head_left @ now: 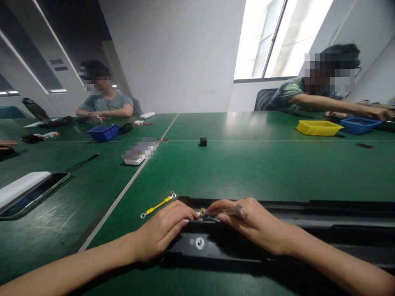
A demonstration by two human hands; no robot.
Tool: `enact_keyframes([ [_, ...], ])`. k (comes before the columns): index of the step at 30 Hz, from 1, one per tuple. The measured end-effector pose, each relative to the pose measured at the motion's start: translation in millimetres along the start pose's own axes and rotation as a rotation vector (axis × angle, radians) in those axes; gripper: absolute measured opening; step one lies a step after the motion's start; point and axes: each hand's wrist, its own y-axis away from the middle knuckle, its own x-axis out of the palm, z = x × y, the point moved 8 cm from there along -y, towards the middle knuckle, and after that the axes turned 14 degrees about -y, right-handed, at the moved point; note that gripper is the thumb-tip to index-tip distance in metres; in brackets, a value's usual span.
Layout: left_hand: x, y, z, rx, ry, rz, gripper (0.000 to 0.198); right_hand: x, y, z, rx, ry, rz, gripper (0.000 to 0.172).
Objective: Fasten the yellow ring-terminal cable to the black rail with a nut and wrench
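A long black metal channel (296,221) lies across the front of the green table. My left hand (168,226) rests over its left end, fingers pressed together at a small metal fitting (202,213); whether they grip it is hidden. From the right, my right hand (256,224) holds a clear-handled tool (230,211), its tip pointing left at the fitting. Beyond my left hand lies a yellow cable with ring terminals (159,205). A round metal fastener (200,243) sits on the channel's near face.
A small black block (203,142) stands mid-table. Phones (40,193) lie at left. Blue bin (103,132), yellow bin (319,128) and another blue bin (360,125) are farther back. Two people (106,100) (296,92) sit across the table.
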Motion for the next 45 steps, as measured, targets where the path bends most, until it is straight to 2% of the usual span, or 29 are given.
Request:
enact_keyframes([
  [10, -0.4, -0.7, 0.3, 0.0, -0.006, 0.001, 0.025, 0.6, -0.4, -1.3, -0.013, 0.025, -0.014, 0.029],
  [24, -1.6, 0.0, -1.2, 0.008, -0.02, -0.02, 0.025, 5.8, 4.7, 16.7, -0.313, 0.232, -0.054, 0.024],
  [40, -0.9, 0.3, -0.1, 0.001, -0.015, -0.016, 0.026, 6.8, 4.4, 18.5, -0.281, 0.247, -0.024, 0.026],
  [45, -2.5, 0.0, -1.5, 0.007, -0.016, -0.023, 0.027, -0.9, 6.8, 19.3, -0.277, 0.165, -0.083, 0.025],
])
